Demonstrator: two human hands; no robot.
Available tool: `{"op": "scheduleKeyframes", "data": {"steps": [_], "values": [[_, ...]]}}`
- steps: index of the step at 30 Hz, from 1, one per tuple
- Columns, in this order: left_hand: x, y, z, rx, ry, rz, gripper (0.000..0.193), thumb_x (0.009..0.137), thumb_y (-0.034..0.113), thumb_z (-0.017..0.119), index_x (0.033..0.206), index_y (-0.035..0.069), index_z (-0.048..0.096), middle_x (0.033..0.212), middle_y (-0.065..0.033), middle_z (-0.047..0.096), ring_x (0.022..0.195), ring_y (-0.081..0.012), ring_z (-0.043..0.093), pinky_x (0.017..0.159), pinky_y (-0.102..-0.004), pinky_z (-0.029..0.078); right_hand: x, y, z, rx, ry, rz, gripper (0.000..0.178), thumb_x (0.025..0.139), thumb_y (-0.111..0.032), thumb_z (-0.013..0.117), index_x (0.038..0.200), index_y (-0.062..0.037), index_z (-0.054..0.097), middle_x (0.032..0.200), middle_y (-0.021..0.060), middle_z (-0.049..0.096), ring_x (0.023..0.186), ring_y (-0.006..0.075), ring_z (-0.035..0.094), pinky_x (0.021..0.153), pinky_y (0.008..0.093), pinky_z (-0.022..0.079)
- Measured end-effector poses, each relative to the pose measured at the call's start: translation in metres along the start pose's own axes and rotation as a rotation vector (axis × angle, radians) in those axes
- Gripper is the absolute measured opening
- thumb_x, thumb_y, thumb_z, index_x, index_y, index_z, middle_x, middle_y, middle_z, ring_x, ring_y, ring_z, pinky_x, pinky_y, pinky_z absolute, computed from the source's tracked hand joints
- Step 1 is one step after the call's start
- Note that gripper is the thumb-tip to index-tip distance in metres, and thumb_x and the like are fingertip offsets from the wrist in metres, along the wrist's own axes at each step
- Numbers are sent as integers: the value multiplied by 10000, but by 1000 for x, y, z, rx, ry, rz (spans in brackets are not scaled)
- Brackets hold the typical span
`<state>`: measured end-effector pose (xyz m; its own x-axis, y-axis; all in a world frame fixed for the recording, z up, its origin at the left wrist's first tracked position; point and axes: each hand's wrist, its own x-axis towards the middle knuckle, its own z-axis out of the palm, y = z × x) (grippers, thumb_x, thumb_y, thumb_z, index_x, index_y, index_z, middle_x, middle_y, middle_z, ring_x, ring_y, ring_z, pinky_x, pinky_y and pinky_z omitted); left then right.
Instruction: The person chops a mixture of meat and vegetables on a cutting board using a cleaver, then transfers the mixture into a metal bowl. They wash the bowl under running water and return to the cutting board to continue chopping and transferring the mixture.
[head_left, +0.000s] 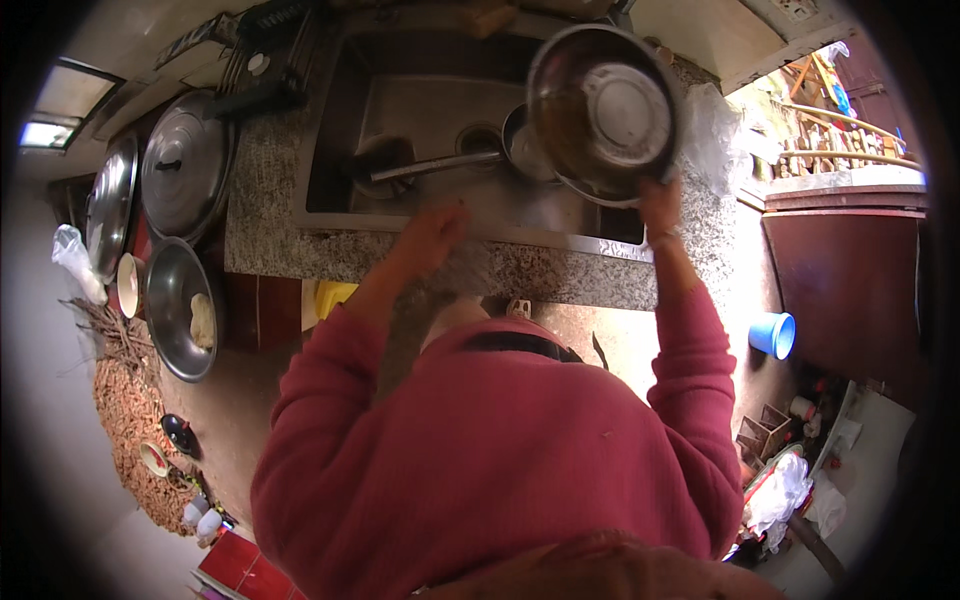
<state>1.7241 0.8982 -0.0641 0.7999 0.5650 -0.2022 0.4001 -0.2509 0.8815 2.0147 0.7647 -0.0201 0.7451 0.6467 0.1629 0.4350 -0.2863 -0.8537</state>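
Note:
My right hand (660, 208) grips the rim of a round metal basin (560, 110) at its near right edge. The basin is tilted over the right part of the stainless steel sink (340, 120), with a pale round patch at its bottom. Partly hidden behind it, a long-handled metal pan or dipper (435, 167) lies in the sink, its handle pointing left. My left hand (435, 238) is over the sink's front edge, near that handle. Its fingers are blurred, and nothing can be made out in them. A dark round shape (383, 157) sits in the sink's left part.
Speckled stone counter (265, 215) surrounds the sink, with a clear plastic bag (712, 140) at its right. Large metal lids (185, 160) and a grey basin (178, 320) holding something pale stand left. A blue bucket (772, 335) is on the floor at right.

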Motion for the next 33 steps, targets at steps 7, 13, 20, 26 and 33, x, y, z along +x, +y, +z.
{"op": "scheduleKeyframes", "data": {"steps": [7, 13, 20, 26, 33], "values": [[13, 7, -7, 190, 67, -72, 262, 804, 144, 504, 1039, 30, 514, 774, -76, 585, 717, -132, 550, 649, -257, 431, 7, -36, 61, -340, -5, -189, 681, 688, 42, 488, 1278, -181, 230, 1167, 184, 399, 927, 352, 503, 724, 403, 451], [61, 34, 7, -254, 195, -183, 428, 796, 267, 542, 1134, 41, 410, 890, -97, 557, 773, -180, 546, 647, -309, 459, 15, -8, 53, 200, -79, 170, 518, 728, -30, 454, 1215, -78, 282, 1034, 209, 485, 841, 373, 546, 601, 408, 503], [82, 70, 17, -841, 231, -532, 383, 756, 163, 552, 1067, 8, 390, 875, -129, 512, 734, -224, 540, 515, -340, 490, 37, 16, 37, 758, -526, 659, 468, 746, -166, 547, 1135, 20, 364, 957, 165, 520, 794, 304, 561, 574, 375, 527], [81, 81, 10, -844, 511, -567, 171, 722, 66, 504, 870, -14, 474, 785, -100, 516, 637, -214, 534, 417, -306, 479, 147, 13, 56, -58, 94, -508, 584, 704, -227, 601, 1203, -43, 360, 1151, 183, 425, 1050, 329, 416, 878, 385, 340], [72, 75, 9, -815, 538, -543, 132, 707, 59, 510, 799, -32, 484, 725, -116, 523, 537, -211, 544, 400, -300, 482, 181, 15, 77, -244, -165, -387, 560, 683, -191, 597, 1192, -82, 390, 1165, 138, 433, 1055, 333, 420, 890, 388, 335]]}}
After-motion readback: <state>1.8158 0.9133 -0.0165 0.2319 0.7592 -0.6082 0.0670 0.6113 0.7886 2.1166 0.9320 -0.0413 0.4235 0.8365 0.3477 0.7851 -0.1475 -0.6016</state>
